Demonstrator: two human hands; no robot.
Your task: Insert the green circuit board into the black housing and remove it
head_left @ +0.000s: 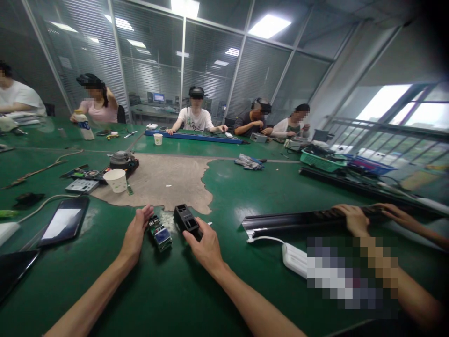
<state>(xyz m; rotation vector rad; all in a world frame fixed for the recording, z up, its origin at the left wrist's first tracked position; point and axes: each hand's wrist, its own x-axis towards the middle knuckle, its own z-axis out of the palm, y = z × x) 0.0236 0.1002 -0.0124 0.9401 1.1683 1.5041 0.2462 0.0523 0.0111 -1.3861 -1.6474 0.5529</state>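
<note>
A black plastic housing [186,219] with rectangular openings is gripped between the thumb and fingers of my right hand [207,245], a little above the green table. Left of it lies a small green circuit board [159,234] with a bluish display at its near end. My left hand [136,234] rests on edge beside that board, its fingers stretched out and nothing visibly held in them. Whether its fingertips touch the board, I cannot tell.
Behind my hands lies a brown sheet [168,180]. A paper cup [116,180] and opened electronic parts [82,185] stand left, near a phone [65,221]. At right, a co-worker's hands [356,219] hold a long black bar [291,221] beside a white power bank [296,261].
</note>
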